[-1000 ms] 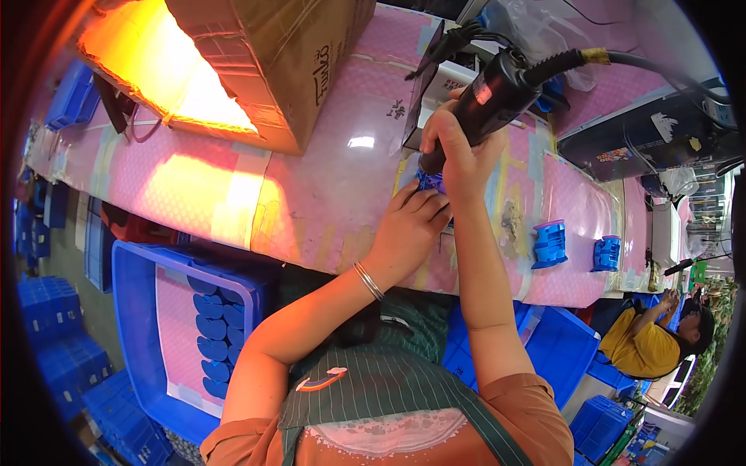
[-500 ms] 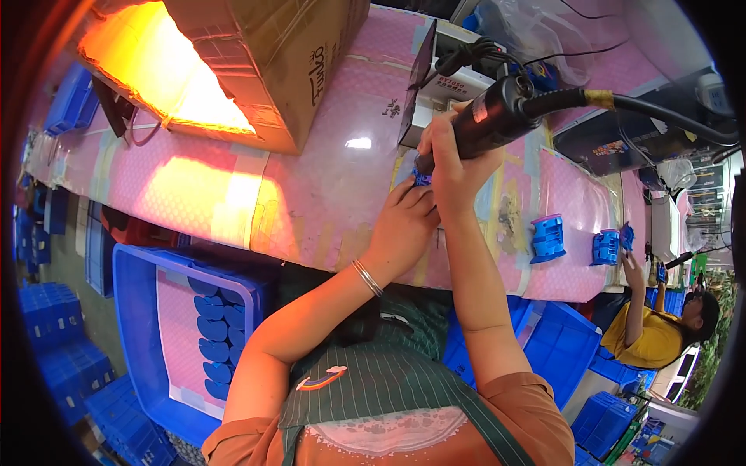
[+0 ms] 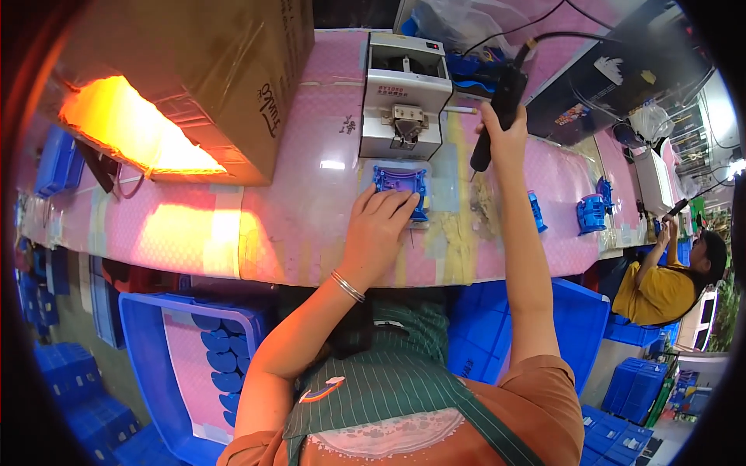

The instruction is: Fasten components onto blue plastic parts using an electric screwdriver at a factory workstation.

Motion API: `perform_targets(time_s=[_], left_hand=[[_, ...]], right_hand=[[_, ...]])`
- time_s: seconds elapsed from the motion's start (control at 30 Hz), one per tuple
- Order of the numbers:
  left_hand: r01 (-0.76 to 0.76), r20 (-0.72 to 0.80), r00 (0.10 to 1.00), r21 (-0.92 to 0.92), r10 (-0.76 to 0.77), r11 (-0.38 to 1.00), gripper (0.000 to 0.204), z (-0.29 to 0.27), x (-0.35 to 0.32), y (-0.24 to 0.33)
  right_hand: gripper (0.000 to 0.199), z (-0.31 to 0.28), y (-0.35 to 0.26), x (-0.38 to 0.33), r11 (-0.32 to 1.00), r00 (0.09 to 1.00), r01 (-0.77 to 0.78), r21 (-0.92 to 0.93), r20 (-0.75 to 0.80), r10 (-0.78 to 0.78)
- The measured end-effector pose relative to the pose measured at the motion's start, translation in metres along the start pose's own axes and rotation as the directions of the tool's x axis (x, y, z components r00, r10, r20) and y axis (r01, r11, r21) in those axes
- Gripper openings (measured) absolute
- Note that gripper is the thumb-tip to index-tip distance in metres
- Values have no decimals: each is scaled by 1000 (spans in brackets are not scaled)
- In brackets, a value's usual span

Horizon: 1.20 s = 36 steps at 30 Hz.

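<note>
On the bench in front of me sits a blue plastic housing, open side up. My left hand has its fingers curled over the near left side of this part, gripping it. My right hand is wrapped round a black electric screwdriver, held to the right of the housing and apart from it. Its thin bit points down toward the bench. Just beyond the housing stands a grey and white screw feeder. My fingers hide part of the housing's near left side.
A cardboard box glowing orange inside stands at left. More blue housings sit along the bench at right. Below the bench edge is a blue crate with blue parts in it. A person in yellow works farther right.
My right hand has lifted the screwdriver off the housing and moved it right. My left hand stays on the housing, which now shows more fully. The co-worker's hands have moved to a black tool.
</note>
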<state>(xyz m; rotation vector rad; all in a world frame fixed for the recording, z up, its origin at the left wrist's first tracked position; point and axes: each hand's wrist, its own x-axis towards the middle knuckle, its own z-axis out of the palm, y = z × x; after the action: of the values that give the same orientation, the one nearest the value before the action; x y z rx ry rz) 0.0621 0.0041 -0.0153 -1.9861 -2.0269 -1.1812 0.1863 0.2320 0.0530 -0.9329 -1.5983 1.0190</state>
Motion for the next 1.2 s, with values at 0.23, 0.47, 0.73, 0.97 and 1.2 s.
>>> perform_targets(time_s=[0.23,0.47,0.73,0.97,1.2], left_hand=[[21,8,1000,29,-21,999,42,-4,-2,2],[13,7,1000,34,-13,999,43,-4,-2,3],[137,-120,975,-345,-188,929,30,-33,-13,-15],[300,-98,910,-514,-403,804,25,-48,-18,-23],[15,-45,999,-141,-22,990,33,-42,-7,-12]], right_hand=[[92,-137,43,-18,905,855,160,-395,513,73],[103,-186,8,-101,770,832,194,-607,518,199],[99,-20,-34,-119,799,839,477,-365,459,-291],[101,34,-27,-120,841,827,418,-344,528,-195],[98,38,-13,-127,816,786,492,-304,558,-266]])
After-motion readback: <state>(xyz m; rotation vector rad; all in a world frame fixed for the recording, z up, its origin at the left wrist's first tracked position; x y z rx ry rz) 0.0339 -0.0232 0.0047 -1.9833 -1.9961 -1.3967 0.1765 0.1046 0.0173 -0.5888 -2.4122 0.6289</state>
